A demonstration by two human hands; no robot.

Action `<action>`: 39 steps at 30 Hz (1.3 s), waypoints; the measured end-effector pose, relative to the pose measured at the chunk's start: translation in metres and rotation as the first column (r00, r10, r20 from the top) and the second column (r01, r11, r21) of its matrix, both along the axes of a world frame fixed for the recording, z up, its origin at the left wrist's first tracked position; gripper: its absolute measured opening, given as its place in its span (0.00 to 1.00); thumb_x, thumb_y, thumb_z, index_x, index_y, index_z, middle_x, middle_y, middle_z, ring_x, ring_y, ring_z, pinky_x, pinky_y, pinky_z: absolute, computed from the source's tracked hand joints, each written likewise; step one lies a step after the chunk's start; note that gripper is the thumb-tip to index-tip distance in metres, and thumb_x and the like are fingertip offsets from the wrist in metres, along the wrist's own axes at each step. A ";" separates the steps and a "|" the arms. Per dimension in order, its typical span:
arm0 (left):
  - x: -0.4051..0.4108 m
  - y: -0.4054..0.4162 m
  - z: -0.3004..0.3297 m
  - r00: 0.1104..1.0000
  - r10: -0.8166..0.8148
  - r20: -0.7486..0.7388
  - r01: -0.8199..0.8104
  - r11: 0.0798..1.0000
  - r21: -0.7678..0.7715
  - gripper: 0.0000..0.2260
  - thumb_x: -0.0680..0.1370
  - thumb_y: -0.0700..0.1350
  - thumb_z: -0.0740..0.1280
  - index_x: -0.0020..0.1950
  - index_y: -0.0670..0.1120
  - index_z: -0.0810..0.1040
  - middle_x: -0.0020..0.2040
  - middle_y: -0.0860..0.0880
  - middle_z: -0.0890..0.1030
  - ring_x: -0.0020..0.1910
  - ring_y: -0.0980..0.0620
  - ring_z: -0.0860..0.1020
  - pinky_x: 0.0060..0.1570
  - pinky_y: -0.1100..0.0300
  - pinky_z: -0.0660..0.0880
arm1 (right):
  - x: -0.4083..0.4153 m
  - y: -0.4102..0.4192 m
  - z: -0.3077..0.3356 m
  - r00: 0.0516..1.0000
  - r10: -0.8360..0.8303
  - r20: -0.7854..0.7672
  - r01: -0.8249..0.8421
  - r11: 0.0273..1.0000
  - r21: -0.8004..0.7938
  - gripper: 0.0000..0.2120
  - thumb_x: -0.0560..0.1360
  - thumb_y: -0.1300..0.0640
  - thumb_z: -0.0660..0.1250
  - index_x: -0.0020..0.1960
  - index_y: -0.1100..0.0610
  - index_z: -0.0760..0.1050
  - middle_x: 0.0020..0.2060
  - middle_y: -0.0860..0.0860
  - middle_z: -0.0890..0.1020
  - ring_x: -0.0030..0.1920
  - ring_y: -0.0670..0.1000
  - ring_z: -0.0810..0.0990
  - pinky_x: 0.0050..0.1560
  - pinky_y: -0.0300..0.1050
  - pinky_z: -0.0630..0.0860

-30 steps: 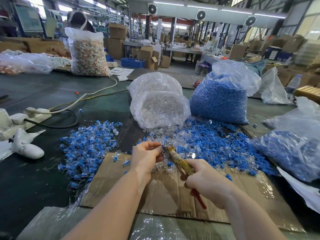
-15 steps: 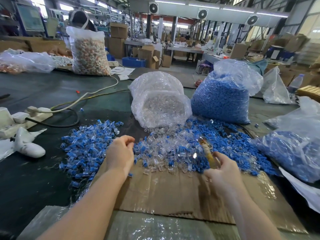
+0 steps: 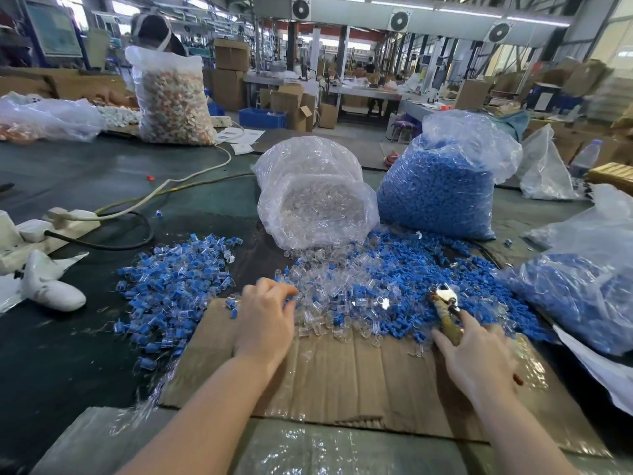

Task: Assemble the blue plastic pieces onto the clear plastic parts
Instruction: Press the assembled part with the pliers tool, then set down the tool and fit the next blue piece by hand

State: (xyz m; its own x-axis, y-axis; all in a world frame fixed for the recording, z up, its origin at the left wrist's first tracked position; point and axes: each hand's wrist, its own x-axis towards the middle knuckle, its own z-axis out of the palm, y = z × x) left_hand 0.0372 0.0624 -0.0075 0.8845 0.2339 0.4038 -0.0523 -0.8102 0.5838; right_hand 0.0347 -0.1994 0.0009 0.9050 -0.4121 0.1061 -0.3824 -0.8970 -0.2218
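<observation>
My left hand [image 3: 265, 320] reaches into a heap of loose clear plastic parts [image 3: 329, 296], its fingertips in the heap; whether it holds one is hidden. My right hand [image 3: 474, 358] grips worn pliers [image 3: 445, 313], whose metal jaws point up over the spread of loose blue pieces [image 3: 428, 269]. A pile of assembled blue-and-clear parts [image 3: 174, 282] lies to the left of the cardboard sheet [image 3: 359, 378] under both hands.
A clear bag of clear parts [image 3: 318, 200] and a bag of blue pieces [image 3: 442, 186] stand behind the heaps. Another blue-filled bag [image 3: 582, 293] lies at right. A power strip with cables [image 3: 61, 224] and a white object [image 3: 51, 289] sit at left.
My left hand went left to the assembled pile, then came back forward into the clear heap. My right hand carried the pliers away to the right, over the blue pieces.
</observation>
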 end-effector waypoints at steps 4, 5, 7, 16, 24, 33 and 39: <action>-0.006 -0.036 -0.010 0.985 -0.173 0.006 0.173 0.984 -0.033 0.09 0.78 0.46 0.64 0.56 0.50 0.78 0.51 0.54 0.77 0.50 0.59 0.68 0.48 0.71 0.61 | -0.001 0.003 0.005 0.999 0.003 -0.046 -0.004 1.000 -0.022 0.29 0.75 0.37 0.57 0.72 0.50 0.60 0.65 0.58 0.68 0.66 0.60 0.65 0.66 0.57 0.62; -0.007 -0.043 -0.012 0.981 -0.194 -0.002 0.194 0.980 -0.033 0.09 0.78 0.46 0.64 0.57 0.50 0.78 0.51 0.55 0.76 0.50 0.60 0.67 0.49 0.71 0.61 | -0.002 0.005 0.006 1.000 0.008 -0.028 -0.010 0.999 -0.049 0.28 0.76 0.37 0.57 0.72 0.49 0.60 0.66 0.57 0.67 0.67 0.60 0.64 0.66 0.58 0.60; -0.008 -0.051 -0.017 0.975 -0.222 -0.004 0.222 0.975 -0.032 0.09 0.78 0.47 0.64 0.57 0.51 0.77 0.51 0.55 0.76 0.50 0.61 0.66 0.50 0.72 0.59 | -0.005 0.009 0.006 0.993 0.074 0.094 -0.063 0.991 -0.116 0.25 0.76 0.41 0.59 0.69 0.49 0.65 0.64 0.55 0.70 0.64 0.57 0.67 0.65 0.58 0.61; -0.011 -0.055 -0.025 0.963 -0.268 -0.041 0.270 0.959 0.082 0.17 0.78 0.52 0.63 0.67 0.53 0.71 0.52 0.56 0.72 0.53 0.58 0.65 0.60 0.67 0.62 | -0.001 0.038 -0.005 0.953 0.260 0.158 -0.230 0.955 -0.189 0.11 0.77 0.43 0.59 0.56 0.42 0.75 0.53 0.43 0.76 0.56 0.48 0.70 0.57 0.48 0.59; -0.011 -0.053 -0.028 0.960 -0.281 -0.010 0.281 0.958 0.048 0.14 0.77 0.49 0.65 0.62 0.53 0.75 0.52 0.56 0.74 0.52 0.60 0.66 0.56 0.71 0.60 | 0.003 0.047 -0.011 0.960 0.213 0.182 -0.184 0.969 -0.166 0.08 0.78 0.47 0.58 0.51 0.45 0.75 0.49 0.43 0.78 0.55 0.47 0.73 0.56 0.48 0.60; -0.016 -0.054 -0.025 0.947 -0.322 0.004 0.322 0.947 0.009 0.06 0.76 0.44 0.66 0.53 0.50 0.78 0.50 0.55 0.76 0.48 0.62 0.70 0.49 0.76 0.65 | 0.002 0.047 -0.012 0.962 0.202 0.184 -0.182 0.976 -0.122 0.05 0.78 0.51 0.60 0.51 0.46 0.74 0.48 0.43 0.78 0.52 0.47 0.73 0.57 0.48 0.59; -0.020 -0.055 -0.022 0.940 -0.341 0.025 0.341 0.940 0.001 0.05 0.76 0.44 0.66 0.51 0.49 0.77 0.47 0.56 0.76 0.44 0.63 0.72 0.48 0.75 0.69 | -0.001 0.053 -0.012 0.950 0.170 0.264 -0.156 0.985 -0.072 0.12 0.75 0.42 0.61 0.53 0.47 0.77 0.49 0.44 0.78 0.54 0.48 0.73 0.59 0.50 0.59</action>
State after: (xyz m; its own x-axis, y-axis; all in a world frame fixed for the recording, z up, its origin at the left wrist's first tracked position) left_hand 0.0175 0.0076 -0.0294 0.9015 -0.0785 0.4256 -0.3390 -0.7393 0.5818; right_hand 0.0341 -0.1462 -0.0116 0.8946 -0.2495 0.3707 -0.1629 -0.9546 -0.2494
